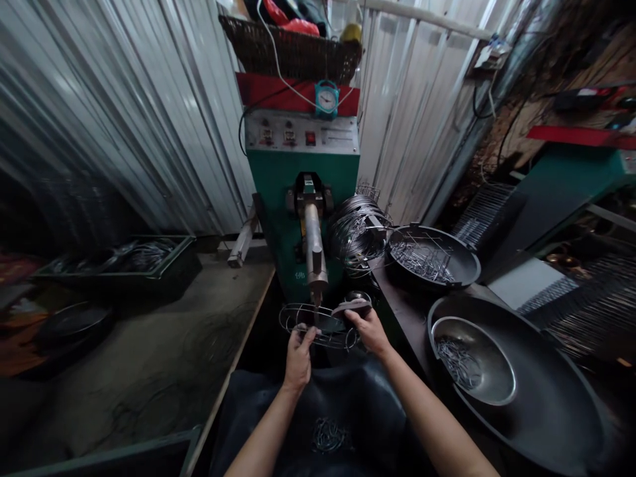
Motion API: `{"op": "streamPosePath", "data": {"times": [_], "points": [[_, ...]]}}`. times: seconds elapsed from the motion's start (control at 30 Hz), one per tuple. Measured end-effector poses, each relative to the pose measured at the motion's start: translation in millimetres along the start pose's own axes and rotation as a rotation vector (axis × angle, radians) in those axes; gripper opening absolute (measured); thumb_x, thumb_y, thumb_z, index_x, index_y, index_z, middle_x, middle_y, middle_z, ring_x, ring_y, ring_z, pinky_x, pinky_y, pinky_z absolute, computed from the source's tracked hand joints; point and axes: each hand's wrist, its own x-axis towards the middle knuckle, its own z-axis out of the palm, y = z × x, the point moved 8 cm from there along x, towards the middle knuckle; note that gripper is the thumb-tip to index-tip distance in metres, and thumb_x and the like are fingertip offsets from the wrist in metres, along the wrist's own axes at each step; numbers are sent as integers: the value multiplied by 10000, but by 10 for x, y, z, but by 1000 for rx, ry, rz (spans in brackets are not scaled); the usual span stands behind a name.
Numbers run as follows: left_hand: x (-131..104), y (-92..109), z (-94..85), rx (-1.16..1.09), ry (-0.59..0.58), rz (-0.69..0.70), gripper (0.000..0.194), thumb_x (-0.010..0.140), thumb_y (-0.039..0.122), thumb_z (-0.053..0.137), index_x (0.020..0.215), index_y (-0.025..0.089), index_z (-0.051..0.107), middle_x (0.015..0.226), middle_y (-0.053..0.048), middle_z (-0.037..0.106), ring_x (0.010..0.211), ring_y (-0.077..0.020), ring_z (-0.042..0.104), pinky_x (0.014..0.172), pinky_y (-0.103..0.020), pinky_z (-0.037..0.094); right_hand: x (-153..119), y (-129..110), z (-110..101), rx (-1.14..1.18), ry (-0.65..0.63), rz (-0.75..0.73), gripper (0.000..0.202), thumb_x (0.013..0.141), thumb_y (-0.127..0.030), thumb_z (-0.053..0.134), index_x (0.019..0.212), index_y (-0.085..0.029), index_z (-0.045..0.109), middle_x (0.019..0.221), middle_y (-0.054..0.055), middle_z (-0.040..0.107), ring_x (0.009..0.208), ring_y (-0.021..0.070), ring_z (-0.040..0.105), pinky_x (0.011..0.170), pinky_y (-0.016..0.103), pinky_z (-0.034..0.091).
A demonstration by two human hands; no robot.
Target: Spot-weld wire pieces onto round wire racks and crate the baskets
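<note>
An oval wire frame sits right under the electrode tip of the green spot welder. My left hand pinches the frame's near side between thumb and fingers. My right hand is at the frame's right end, closed on a flat grey piece whose exact kind I cannot make out. The welder's upper arm points down toward the frame. The lower electrode is mostly hidden behind the wires and my hands. On the dark apron over my lap lies a small heap of bent wire pieces.
Stacked wire rings hang right of the welder. Beyond them stands a black pan of wire parts. Nearer, a steel bowl with wire pieces rests in a large pan. A green crate of wire stands left.
</note>
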Motion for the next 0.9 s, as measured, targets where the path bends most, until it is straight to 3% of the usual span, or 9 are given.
{"op": "streamPosePath", "data": {"times": [0.1, 0.23, 0.4, 0.53, 0.67, 0.9], "points": [[5, 4, -54, -69, 19, -42, 358, 603, 355, 731, 802, 186, 486, 689, 25, 609, 676, -115, 576, 728, -263, 419, 31, -80, 111, -10, -63, -34, 311, 690, -407, 671, 882, -208, 530, 931, 44, 653, 908, 212, 594, 867, 363, 447], [32, 0, -118, -123, 43, -86, 375, 567, 347, 759, 780, 182, 499, 691, 32, 596, 671, -99, 572, 711, -238, 418, 19, -110, 60, 18, 2, -80, 285, 737, -400, 625, 916, -210, 512, 944, 47, 654, 889, 199, 608, 844, 358, 461], [55, 1, -165, -168, 78, -74, 360, 556, 329, 771, 764, 175, 521, 698, 43, 574, 651, -85, 571, 694, -223, 424, -38, -276, 280, -275, -205, -216, 189, 738, -319, 636, 868, -198, 571, 915, 48, 656, 838, 184, 610, 766, 306, 468], [72, -15, -199, -206, 86, -89, 360, 544, 316, 782, 763, 174, 534, 706, 44, 577, 656, -80, 575, 696, -216, 434, 1, -322, 337, -364, -214, -231, 148, 763, -301, 596, 869, -198, 588, 787, 16, 640, 738, 164, 594, 704, 284, 459], [102, -3, -243, -213, 101, -114, 353, 548, 321, 782, 764, 170, 547, 713, 32, 588, 666, -86, 581, 696, -219, 443, 42, -345, 411, -375, -292, -265, 160, 777, -315, 578, 888, -200, 579, 802, 9, 637, 763, 164, 587, 718, 281, 451], [160, 63, -219, -225, 100, -112, 366, 534, 314, 789, 756, 163, 539, 683, 33, 586, 643, -86, 576, 698, -227, 449, 112, -386, 462, -519, -255, -320, 136, 779, -326, 557, 841, -206, 547, 738, 8, 606, 676, 164, 561, 644, 266, 439]]}}
